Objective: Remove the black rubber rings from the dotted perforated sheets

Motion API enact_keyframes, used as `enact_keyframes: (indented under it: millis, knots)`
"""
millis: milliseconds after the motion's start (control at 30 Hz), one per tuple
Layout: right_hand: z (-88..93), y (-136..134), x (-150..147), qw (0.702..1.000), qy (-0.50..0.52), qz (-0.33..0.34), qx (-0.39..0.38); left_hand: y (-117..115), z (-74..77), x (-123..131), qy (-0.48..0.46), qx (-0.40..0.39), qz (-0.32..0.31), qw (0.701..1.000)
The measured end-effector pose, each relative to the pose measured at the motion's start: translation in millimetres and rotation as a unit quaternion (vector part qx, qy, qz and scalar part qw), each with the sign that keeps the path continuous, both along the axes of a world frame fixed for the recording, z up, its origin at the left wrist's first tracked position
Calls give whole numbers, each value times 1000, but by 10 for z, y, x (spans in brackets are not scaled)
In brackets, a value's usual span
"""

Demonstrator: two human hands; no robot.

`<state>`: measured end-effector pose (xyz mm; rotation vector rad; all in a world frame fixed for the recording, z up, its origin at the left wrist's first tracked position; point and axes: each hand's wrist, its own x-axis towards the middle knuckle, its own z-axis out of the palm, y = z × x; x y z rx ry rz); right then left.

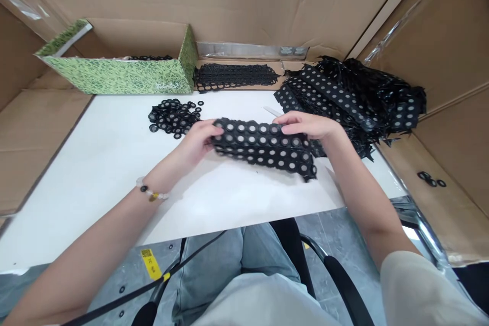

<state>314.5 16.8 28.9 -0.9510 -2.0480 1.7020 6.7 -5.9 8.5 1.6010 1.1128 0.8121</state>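
Note:
A black sheet with rows of round pale spots is held up over the white table, tilted down toward its right end. My left hand pinches its left edge. At the upper right part of the sheet, my right hand grips it between thumb and fingers. The spots look like the centres of rings set in the sheet; whether they are open holes I cannot tell. Left of the sheet lies a heap of small loose black rings, close to my left hand. Blur softens the sheet's lower edge.
A green patterned box with black pieces inside stands at the back left. Beside it lies a stack of black perforated strips. A big pile of black spotted sheets fills the back right. Several rings lie on cardboard at right.

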Motion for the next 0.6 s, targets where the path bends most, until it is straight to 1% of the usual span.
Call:
enact_keyframes:
  millis: [33,100,133,167,200,233,267,300,400,467,500,567,600]
  knots:
    - [13,23,53,998,-57,-9,28,-6,-35,37,14,2,-12,1000]
    - [-17,35,42,983,-154,-66,76,-19,-99,87,48,19,-34,998]
    - [-54,22,-21,973,-183,-104,99,-24,-121,98,67,37,-41,996]
    - [-97,-3,-114,962,-190,-144,134,-28,-134,100,82,56,-44,994]
    - [-144,-38,-228,951,-167,-174,194,-32,-137,95,93,73,-45,992]
    - [-190,-80,-351,945,-123,-188,238,-36,-131,86,103,87,-47,990]
    - [-233,-125,-471,949,-76,-182,245,-40,-118,76,113,100,-51,987]
    - [-270,-170,-579,957,-40,-173,232,-46,-102,67,125,114,-54,984]
    - [-334,-268,-775,965,0,-167,203,-62,-68,62,161,141,-55,975]
    - [-332,-296,-802,963,26,-187,193,-71,-73,77,137,121,-59,981]
    - [-319,-302,-796,960,41,-201,191,-73,-81,87,105,90,-68,988]
    - [-277,-305,-765,952,58,-228,197,-75,-92,101,27,0,-93,995]
    - [-254,-306,-747,949,54,-236,203,-74,-90,102,-3,-47,-104,993]
